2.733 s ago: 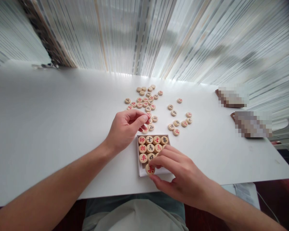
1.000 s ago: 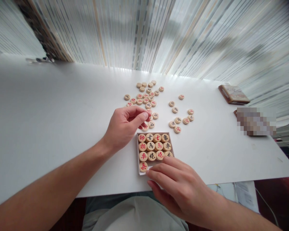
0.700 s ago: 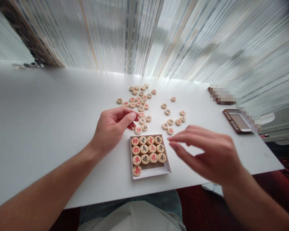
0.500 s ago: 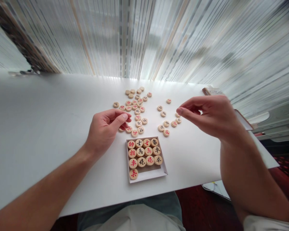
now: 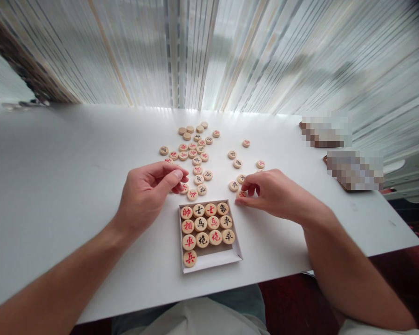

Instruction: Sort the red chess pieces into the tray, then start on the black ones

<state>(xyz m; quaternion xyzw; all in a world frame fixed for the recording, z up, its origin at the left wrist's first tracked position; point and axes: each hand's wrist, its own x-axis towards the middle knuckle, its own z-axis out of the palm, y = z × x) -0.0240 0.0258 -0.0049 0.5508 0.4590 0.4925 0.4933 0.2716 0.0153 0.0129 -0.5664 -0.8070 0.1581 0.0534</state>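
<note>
A shallow white box (image 5: 216, 266) near the table's front edge holds three full rows of round wooden pieces and one red-marked piece (image 5: 190, 258) in its front left corner. My right hand (image 5: 265, 193) is right of the box's back corner, its thumb and fingertips closed round a red-marked piece (image 5: 242, 194) on the table. Over the left side of the loose pieces hovers my left hand (image 5: 148, 190), thumb against its curled fingers; whatever it may hold is hidden. Behind the box lie several scattered pieces, some with plain tops, like the plain piece (image 5: 186, 136).
Two blurred flat objects rest at the right of the white table (image 5: 101, 274): one at the back (image 5: 323, 132), the other nearer (image 5: 354, 171). A striped curtain (image 5: 153, 56) hangs behind the table. My lap shows below the front edge.
My right hand has moved left and down from the farther pieces to the red-marked piece near the box. My left hand has barely moved. The view has shifted slightly.
</note>
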